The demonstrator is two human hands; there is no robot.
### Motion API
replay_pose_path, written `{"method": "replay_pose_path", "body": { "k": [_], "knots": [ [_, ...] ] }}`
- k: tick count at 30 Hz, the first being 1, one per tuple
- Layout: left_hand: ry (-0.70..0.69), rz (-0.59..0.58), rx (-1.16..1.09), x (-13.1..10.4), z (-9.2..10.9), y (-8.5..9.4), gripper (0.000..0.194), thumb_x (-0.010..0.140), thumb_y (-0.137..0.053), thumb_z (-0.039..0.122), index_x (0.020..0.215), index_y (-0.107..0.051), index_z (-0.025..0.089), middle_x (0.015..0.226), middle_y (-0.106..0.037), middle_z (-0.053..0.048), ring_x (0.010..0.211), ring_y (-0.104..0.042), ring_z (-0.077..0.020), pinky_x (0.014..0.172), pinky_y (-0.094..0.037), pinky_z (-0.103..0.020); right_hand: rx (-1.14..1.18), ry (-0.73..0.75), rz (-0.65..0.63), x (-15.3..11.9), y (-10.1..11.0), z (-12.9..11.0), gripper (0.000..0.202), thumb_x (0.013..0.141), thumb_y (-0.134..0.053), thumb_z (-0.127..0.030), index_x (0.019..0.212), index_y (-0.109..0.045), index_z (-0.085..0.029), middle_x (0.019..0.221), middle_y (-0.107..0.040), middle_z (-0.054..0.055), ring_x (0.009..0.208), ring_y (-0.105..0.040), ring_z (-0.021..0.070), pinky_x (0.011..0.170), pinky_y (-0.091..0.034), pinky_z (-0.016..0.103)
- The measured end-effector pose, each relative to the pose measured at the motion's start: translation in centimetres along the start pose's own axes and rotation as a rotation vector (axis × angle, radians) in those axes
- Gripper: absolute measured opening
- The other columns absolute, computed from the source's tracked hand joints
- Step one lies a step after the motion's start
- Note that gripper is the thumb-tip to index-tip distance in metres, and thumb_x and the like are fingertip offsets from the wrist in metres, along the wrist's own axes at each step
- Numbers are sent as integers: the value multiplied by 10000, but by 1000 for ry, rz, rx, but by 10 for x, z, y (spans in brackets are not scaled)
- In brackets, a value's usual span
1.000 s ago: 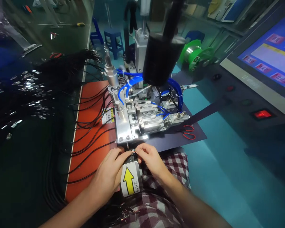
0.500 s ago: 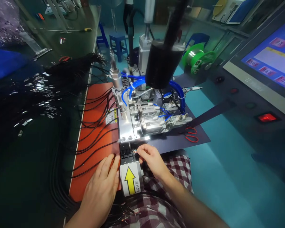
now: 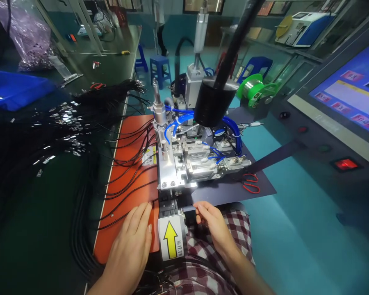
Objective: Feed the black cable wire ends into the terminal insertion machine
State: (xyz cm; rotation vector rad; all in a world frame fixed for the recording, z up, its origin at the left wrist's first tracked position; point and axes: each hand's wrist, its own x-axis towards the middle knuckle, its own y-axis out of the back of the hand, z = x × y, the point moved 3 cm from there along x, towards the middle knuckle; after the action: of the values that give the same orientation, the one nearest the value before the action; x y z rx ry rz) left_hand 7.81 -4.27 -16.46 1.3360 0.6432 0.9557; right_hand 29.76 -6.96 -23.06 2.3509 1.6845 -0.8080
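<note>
My left hand (image 3: pixel 131 235) lies on the orange board (image 3: pixel 106 246), fingers stretched together beside the black fixture (image 3: pixel 168 207) and touching the end of a black cable. My right hand (image 3: pixel 211 223) is right of the fixture, thumb and forefinger pinched; whatever is between them is too small to make out. Several black cables (image 3: pixel 126 193) run across the board to the machine (image 3: pixel 169 172). A white label with a yellow arrow (image 3: pixel 171 239) covers the block in front of the fixture.
Red-handled scissors (image 3: pixel 251 183) rest on the dark plate right of the machine. Bundled black cables (image 3: pixel 80 225) and a blue tray (image 3: pixel 21 88) are at left. A control screen (image 3: pixel 350 92) stands at right, a green spool (image 3: pixel 255 91) behind. A person's leg shows at the back.
The view has shifted, so the scene sits lower. My right hand has drawn away from the fixture to the right. My left hand stays on the board.
</note>
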Motion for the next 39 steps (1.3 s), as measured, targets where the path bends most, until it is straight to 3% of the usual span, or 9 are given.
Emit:
{"method": "replay_pose_path", "body": {
  "k": [7,10,14,16,19,22,26,32,39],
  "knots": [
    [-28,3,-135,58,-22,7,384,917,-304,209,1267,-431,117,1307,-477,-143,1230,-428,-247,1015,-407,-458,-12,5,-21,-7,-7,-8,325,743,-639,-481,788,-637,-159,592,-514,-25,560,-441,134,538,-310,244],
    [-54,-29,-166,64,-26,13,371,917,-301,189,1257,-432,117,1315,-466,-143,1229,-427,-245,1018,-399,-457,-53,42,-35,-10,-9,-13,296,787,-602,-460,747,-619,-167,574,-501,-28,577,-432,140,573,-317,252],
    [-184,-36,-250,29,-24,31,331,903,-347,137,1206,-471,186,1242,-515,-102,1155,-481,-211,967,-432,-368,-83,45,-35,-16,-2,-16,267,822,-571,-428,734,-590,-177,572,-491,-32,578,-409,139,592,-307,259],
    [-380,-149,-241,-3,-18,39,382,865,-359,67,1194,-492,208,1078,-594,-79,999,-549,-193,866,-462,-317,-97,34,-25,-21,3,-17,256,834,-557,-419,746,-582,-180,572,-480,-36,577,-398,138,591,-302,260],
    [-485,-321,-7,-48,-17,43,658,732,-333,-36,1344,-387,199,916,-633,-53,829,-563,-208,794,-447,-348,-105,26,-2,-26,8,-20,241,834,-560,-413,774,-589,-181,589,-476,-36,582,-396,133,583,-299,256],
    [-559,-387,117,-72,-21,35,640,696,-391,-1,1301,-454,198,949,-632,-69,878,-549,-238,833,-406,-381,-107,30,-15,-30,6,-25,241,831,-565,-419,793,-596,-183,600,-481,-32,591,-401,133,577,-305,253],
    [-394,-371,117,-70,-26,26,380,704,-456,36,1014,-638,161,929,-617,-95,849,-535,-238,778,-396,-356,-132,41,-50,-33,3,-27,246,832,-563,-424,789,-602,-185,592,-485,-27,595,-412,136,571,-313,252],
    [-221,-538,-303,-39,-23,55,278,909,-380,149,765,-614,194,750,-489,-22,679,-484,-142,571,-357,-240,-145,26,-25,-40,8,-28,248,814,-582,-432,794,-611,-186,597,-486,-19,576,-421,137,534,-313,247],
    [-370,-209,-341,-40,-32,69,354,906,-336,102,1146,-571,212,842,-618,-62,790,-568,-187,743,-452,-331,-219,79,-36,-46,4,-35,242,835,-554,-425,792,-609,-194,594,-488,-18,588,-441,146,570,-347,255]
  ]
}}
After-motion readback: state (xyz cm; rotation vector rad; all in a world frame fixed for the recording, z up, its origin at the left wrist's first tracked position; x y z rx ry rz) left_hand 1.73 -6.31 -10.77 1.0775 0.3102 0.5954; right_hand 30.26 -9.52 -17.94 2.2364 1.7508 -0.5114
